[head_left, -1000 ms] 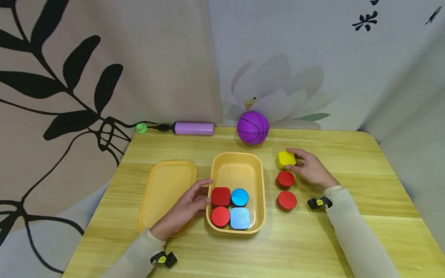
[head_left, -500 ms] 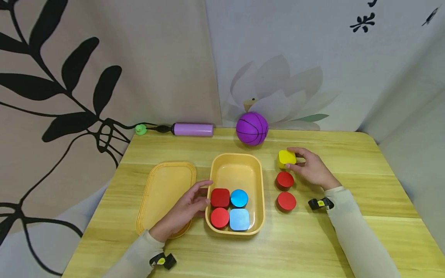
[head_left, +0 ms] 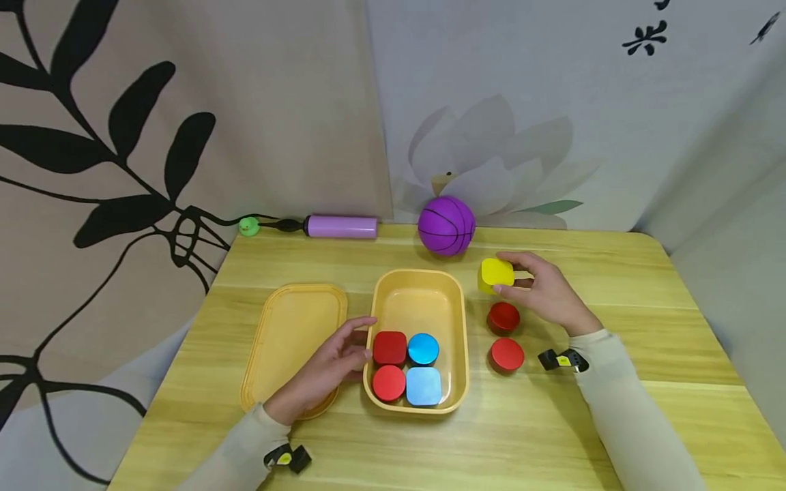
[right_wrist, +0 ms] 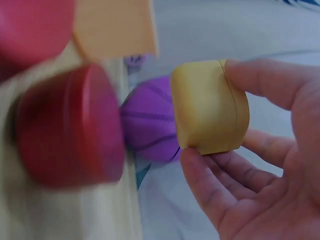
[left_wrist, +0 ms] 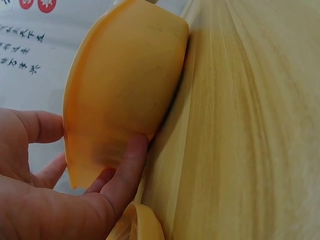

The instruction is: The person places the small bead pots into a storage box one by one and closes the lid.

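Observation:
In the head view my right hand (head_left: 546, 290) pinches a small yellow rounded-square box (head_left: 496, 273) between thumb and fingers. A lid seam runs round this box (right_wrist: 210, 107) in the right wrist view, where it hangs off the table. Two round red boxes (head_left: 507, 355) stand just below that hand. My left hand (head_left: 328, 372) touches the left side of a light-orange plastic tub (head_left: 454, 320), fingertips against its outer wall (left_wrist: 125, 75). Inside the tub's near part sit a square red box (head_left: 389, 348), a round red box (head_left: 389, 383), a round blue box (head_left: 424, 348) and a square blue box (head_left: 424, 387).
A matching orange lid (head_left: 301, 327) lies left of the tub, partly behind the left hand. Along the table's back edge are a purple ball (head_left: 446, 226), a lilac pump (head_left: 341, 227) and a small green toy (head_left: 248, 226). Printed curtains hang behind the table.
The yellow box has come off the table in my right hand and moved slightly left and back, towards the tub. My left hand and the tub stay in place.

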Motion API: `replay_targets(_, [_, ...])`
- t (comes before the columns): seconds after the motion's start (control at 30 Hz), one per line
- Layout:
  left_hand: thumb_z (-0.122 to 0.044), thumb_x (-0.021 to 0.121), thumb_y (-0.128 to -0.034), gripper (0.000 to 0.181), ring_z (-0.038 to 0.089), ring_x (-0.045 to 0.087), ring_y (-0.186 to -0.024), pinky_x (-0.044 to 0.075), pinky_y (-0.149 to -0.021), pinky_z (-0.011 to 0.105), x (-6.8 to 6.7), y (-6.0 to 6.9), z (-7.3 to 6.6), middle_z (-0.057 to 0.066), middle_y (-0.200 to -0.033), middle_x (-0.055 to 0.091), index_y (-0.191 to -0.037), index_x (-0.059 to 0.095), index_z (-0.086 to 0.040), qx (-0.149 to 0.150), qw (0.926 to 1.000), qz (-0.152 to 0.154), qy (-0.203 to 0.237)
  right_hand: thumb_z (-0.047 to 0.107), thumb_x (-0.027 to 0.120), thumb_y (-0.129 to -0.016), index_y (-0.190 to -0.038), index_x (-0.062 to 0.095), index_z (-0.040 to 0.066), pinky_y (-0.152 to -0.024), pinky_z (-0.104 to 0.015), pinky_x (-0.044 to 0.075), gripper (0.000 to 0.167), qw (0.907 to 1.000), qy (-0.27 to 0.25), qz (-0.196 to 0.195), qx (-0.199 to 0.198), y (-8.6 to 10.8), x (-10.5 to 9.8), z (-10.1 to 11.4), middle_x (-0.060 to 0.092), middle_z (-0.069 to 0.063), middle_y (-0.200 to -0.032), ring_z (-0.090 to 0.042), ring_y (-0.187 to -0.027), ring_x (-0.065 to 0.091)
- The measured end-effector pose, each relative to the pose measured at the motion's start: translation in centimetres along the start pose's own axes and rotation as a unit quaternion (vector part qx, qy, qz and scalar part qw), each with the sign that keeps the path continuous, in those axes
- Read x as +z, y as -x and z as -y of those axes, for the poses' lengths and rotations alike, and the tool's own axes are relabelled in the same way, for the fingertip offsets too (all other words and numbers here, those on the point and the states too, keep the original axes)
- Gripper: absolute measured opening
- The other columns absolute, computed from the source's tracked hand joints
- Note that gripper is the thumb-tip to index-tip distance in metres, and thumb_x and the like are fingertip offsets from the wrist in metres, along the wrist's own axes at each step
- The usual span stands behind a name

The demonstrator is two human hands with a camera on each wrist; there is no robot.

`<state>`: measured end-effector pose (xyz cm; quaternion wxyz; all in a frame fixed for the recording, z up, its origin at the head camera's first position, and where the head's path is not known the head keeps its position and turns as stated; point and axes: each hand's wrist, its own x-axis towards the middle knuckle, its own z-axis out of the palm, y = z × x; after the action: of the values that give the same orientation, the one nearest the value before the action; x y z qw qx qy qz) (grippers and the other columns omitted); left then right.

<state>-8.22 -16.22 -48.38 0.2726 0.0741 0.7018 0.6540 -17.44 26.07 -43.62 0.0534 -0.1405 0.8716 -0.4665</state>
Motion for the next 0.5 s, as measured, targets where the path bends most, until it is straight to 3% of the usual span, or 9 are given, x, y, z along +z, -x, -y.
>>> replay_targets(0.33, [-0.02, 0.059, -0.1086, 0.059, 0.03, 0.061, -0.129, 0.061, -0.096, 0.044, 0.1, -0.1, 0.1, 0.021, -0.152, 0.047, -0.162, 0.035, -0.027, -0.002, 1.0, 0.002, 0.001, 0.022, 0.084, -0.092, -0.148, 0.059, 0.01, -0.1, -0.046, 0.06, 0.062, 0.9982, 0.017, 0.024, -0.053, -0.2, 2.3, 3.3, 0.061, -0.01, -0.144, -0.029, -0.125, 0.063])
replay_targets(0.5, [-0.022, 0.06, -0.1085, 0.058, 0.029, 0.062, -0.127, 0.061, -0.095, 0.044, 0.0, -0.2, 0.0, 0.02, -0.151, 0.049, -0.161, 0.037, -0.029, -0.003, 1.0, -0.004, -0.005, 0.024, 0.085, -0.091, -0.146, 0.061, 0.01, -0.096, -0.046, 0.062, 0.061, 0.9961, 0.036, 0.034, -0.072, -0.6, 3.9, 4.7, 0.061, -0.008, -0.143, -0.027, -0.122, 0.062])
